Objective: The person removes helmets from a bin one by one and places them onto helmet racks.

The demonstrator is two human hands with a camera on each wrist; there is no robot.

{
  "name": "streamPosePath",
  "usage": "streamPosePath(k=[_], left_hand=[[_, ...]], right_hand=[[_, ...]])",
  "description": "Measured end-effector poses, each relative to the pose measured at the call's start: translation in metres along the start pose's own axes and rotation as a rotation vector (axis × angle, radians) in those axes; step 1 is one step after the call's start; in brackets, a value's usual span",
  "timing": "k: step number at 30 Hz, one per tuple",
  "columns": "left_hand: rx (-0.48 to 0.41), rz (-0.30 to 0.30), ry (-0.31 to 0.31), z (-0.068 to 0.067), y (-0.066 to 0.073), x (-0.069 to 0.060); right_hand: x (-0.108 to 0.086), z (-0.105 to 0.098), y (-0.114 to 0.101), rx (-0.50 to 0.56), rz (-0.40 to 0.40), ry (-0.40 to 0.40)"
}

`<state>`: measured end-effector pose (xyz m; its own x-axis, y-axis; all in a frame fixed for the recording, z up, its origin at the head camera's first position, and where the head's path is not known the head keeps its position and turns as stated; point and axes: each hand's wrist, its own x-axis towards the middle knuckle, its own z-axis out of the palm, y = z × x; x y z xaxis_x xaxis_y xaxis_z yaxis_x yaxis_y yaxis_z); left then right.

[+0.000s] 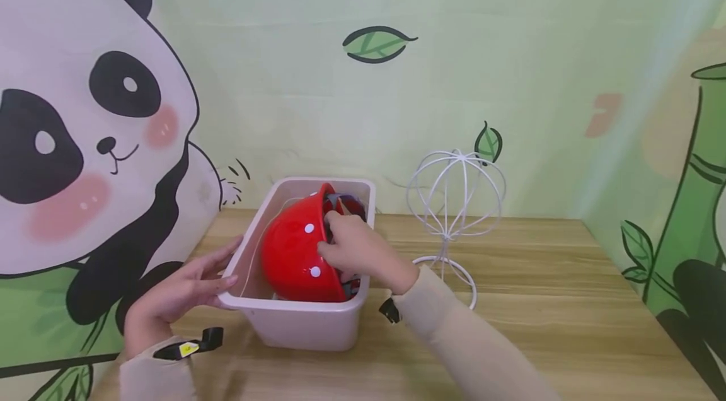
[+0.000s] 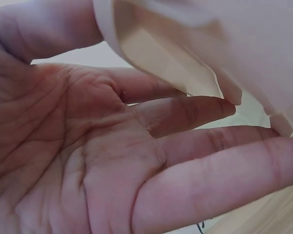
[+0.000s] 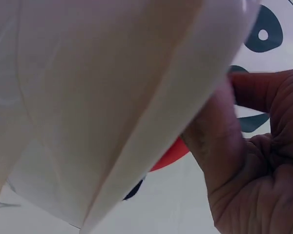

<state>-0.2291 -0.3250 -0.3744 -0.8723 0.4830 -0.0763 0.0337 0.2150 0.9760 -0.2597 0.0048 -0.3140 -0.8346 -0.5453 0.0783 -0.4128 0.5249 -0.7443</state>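
Observation:
A red helmet (image 1: 290, 253) with white dots lies on its side in a pale plastic bin (image 1: 300, 328). Its open side faces right, showing grey straps at the edge. My right hand (image 1: 360, 249) reaches over the bin's right wall and grips the helmet's rim with thumb and fingers; the fingers inside the helmet are partly hidden. In the right wrist view, the bin wall (image 3: 112, 97) covers most of the helmet (image 3: 171, 156). My left hand (image 1: 181, 294) holds the bin's front left corner, thumb over the rim, fingers extended along the outside wall (image 2: 263, 48).
A white wire stand (image 1: 445, 236) with a globe-shaped top and ring base stands right of the bin, beyond my right forearm. Both rest on a wood-grain table (image 1: 544, 300). A wall (image 1: 295, 104) with panda and leaf pictures rises behind the table.

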Motion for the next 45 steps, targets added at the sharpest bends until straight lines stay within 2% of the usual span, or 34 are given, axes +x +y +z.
streamPosePath(k=[6,12,19,25,30,33,39,42,45], left_hand=[[-0.046,0.012,-0.029,0.001,0.001,0.001],[-0.083,0.040,-0.053,0.001,-0.003,0.000],[-0.107,0.059,-0.081,-0.003,-0.010,-0.004],[-0.092,0.037,-0.056,0.000,-0.009,-0.004],[-0.084,0.011,-0.034,0.001,-0.007,-0.003],[-0.078,0.006,-0.028,0.001,-0.005,-0.002],[-0.067,-0.001,-0.010,0.001,-0.004,-0.002],[-0.073,0.004,-0.016,0.001,-0.005,-0.003],[-0.085,0.013,-0.027,0.001,-0.006,-0.002]], right_hand=[[-0.004,-0.008,0.005,0.047,0.042,0.044],[-0.007,-0.012,0.016,0.167,0.074,0.090],[-0.010,-0.010,0.023,0.218,0.081,0.082],[-0.009,-0.011,0.021,0.252,0.057,0.047],[-0.006,-0.008,0.015,0.205,0.061,0.011],[-0.002,-0.005,0.015,0.182,0.074,0.021],[0.003,-0.006,0.019,0.234,0.076,0.032],[0.006,-0.007,0.022,0.261,0.043,0.072],[0.010,-0.007,0.028,0.298,0.006,0.156]])
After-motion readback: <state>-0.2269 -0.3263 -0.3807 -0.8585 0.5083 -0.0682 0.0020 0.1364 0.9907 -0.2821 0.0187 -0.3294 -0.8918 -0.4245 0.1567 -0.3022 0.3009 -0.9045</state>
